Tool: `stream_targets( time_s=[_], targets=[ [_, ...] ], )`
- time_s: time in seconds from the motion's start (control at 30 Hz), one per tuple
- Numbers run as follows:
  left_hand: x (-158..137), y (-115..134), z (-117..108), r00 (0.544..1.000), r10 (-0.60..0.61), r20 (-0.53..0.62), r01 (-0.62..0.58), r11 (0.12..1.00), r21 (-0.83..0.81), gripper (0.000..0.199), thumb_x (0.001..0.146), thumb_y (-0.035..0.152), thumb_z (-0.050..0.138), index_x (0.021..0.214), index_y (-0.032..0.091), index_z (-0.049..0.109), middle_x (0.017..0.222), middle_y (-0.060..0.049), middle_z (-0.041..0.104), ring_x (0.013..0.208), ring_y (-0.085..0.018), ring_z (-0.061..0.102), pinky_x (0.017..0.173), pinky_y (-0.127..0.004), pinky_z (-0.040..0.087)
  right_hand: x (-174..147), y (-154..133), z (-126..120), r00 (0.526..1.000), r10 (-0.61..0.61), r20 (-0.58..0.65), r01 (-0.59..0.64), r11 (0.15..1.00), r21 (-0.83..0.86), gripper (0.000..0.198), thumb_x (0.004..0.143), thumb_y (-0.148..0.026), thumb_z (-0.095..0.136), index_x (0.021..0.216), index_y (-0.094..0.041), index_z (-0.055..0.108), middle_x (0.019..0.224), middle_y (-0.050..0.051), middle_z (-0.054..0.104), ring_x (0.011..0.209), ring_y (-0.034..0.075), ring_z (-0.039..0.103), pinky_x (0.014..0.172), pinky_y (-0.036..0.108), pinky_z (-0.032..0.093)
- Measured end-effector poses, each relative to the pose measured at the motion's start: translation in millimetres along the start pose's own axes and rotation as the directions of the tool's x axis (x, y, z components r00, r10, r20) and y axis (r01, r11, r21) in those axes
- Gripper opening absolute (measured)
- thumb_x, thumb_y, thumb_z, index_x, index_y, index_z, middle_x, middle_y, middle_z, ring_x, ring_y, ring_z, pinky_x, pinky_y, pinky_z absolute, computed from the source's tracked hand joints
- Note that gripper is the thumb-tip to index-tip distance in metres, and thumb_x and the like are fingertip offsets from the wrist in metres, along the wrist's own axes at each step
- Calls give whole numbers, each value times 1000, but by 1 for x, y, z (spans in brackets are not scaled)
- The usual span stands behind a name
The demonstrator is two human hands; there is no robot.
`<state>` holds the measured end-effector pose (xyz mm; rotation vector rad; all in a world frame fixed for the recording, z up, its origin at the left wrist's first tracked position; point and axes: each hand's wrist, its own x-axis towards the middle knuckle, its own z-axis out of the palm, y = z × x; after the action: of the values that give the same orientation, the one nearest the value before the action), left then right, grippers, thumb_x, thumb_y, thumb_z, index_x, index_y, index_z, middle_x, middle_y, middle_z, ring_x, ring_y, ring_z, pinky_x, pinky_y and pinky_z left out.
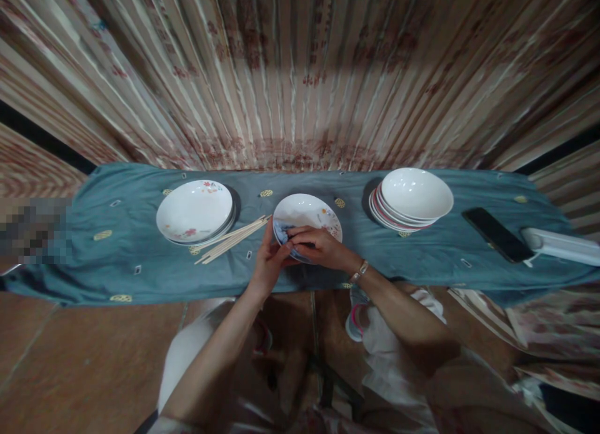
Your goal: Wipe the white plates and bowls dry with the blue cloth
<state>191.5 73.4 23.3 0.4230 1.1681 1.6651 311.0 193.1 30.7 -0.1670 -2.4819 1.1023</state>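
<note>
From my remote post I look through a single camera worn on the head, set above the wearer's forearms (220, 343) and facing forward and down over the table (171, 282). It stands near enough that the left hand (270, 256) and right hand (323, 244) fall close to mid-picture, while I see the table's whole breadth sideways, curtain (300, 77) beyond, floor (94, 359) below.

- Facing you hangs a pleated beige fabric curtain (300, 77) with reddish floral prints.
- Before you stretches a long tabletop (159, 284) under patterned teal cloth (473, 284).
- Below you lies reddish-brown tiled floor (94, 359).
</note>
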Motion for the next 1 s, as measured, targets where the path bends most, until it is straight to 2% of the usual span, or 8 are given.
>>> stream_targets(
  time_s=[0.17,0.27,0.37,0.53,0.67,0.77,1.0],
  targets=[
    [2,1,-2,1000,18,12,-18,1000,4,107,66,28,82,152,34,19,101,-1,74,74,-14,67,68,-27,59,-6,-3,-10,998,11,59,-14,998,63,19,89,-18,53,90,-17,72,106,8,72,100,17,67,90,31,51],
    [3,1,-3,1000,27,12,-27,999,34,107,67,30,82,152,36,18,110,-2,72,77,-15,68,69,-28,59,-10,-1,-16,993,44,113,-51,997,55,17,88,-17,54,87,-17,71,101,7,73,94,16,68,84,29,52],
    [3,2,-2,1000,28,2,-28,998,64,109,66,32,82,153,35,15,124,-5,67,87,-19,68,72,-30,59,-14,4,-20,984,90,155,-90,996,-11,16,86,-14,55,84,-16,70,98,6,73,91,16,68,83,29,51],
    [4,4,-1,1000,20,-19,-18,995,93,112,65,32,82,154,34,14,127,-8,65,90,-22,68,69,-31,60,-16,8,-25,970,177,165,-140,967,-211,18,83,-10,53,78,-14,69,90,6,73,83,16,67,80,27,48],
    [4,5,-1,999,28,-26,-25,995,95,115,63,33,83,154,33,13,128,-9,64,93,-25,67,70,-32,60,-17,9,-28,955,266,128,-199,902,-384,17,83,-12,54,72,-15,67,81,6,71,77,16,64,76,26,46],
    [3,5,-1,999,36,-17,-34,994,106,114,65,35,82,154,32,11,122,-10,67,94,-26,68,71,-34,60,-18,10,-27,948,315,53,-256,849,-463,15,83,-14,55,71,-16,64,81,8,69,83,19,64,78,28,46],
    [1,5,0,999,44,-18,-41,992,121,111,66,34,81,154,33,14,117,-8,69,90,-25,68,67,-32,60,-15,16,-26,950,299,-84,-288,743,-604,18,88,-13,50,75,-17,61,86,10,67,88,22,62,84,33,48]
  ],
)
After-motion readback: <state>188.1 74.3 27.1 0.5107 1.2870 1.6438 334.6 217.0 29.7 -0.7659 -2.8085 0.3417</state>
